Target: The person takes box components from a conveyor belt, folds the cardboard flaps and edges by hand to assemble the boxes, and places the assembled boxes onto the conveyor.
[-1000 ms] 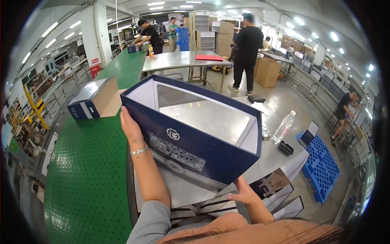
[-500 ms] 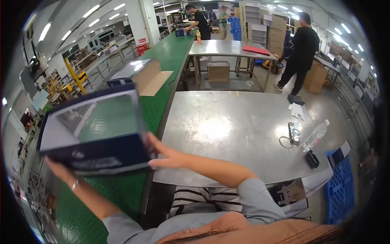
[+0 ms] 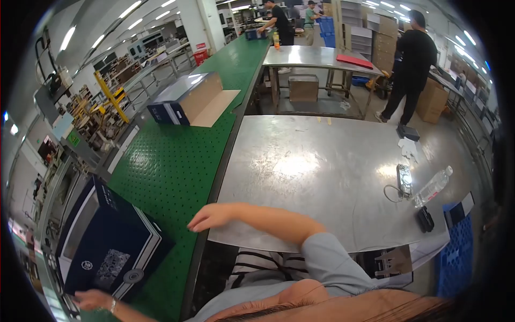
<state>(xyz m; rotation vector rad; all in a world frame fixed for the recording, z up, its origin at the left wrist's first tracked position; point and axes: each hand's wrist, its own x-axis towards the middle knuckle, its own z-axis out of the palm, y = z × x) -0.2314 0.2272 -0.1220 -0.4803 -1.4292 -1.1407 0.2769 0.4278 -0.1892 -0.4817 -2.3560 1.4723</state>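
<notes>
A dark navy cardboard box (image 3: 120, 247) with a clear window, white stripes and a printed code is at the lower left over the green perforated belt (image 3: 166, 155). My left hand (image 3: 95, 300) is at the box's near lower corner, its fingers against the edge and partly hidden. To the right of the box, apart from it, my right hand (image 3: 210, 217) hangs over the belt's edge with its fingers extended and nothing in them. Farther up the belt lies a similar box (image 3: 185, 99) with a brown cardboard flap folded out.
On the metal table (image 3: 279, 198) to my right are a plastic bottle (image 3: 434, 185), a black object (image 3: 425, 219), a small device with a cable (image 3: 404, 181) and white gloves (image 3: 409, 148). People (image 3: 413, 64) stand farther back. A blue pallet (image 3: 455, 252) is at right.
The navy box has turned and moved down and left, now showing its printed side. My right hand has let go of it; my left hand has moved lower with the box.
</notes>
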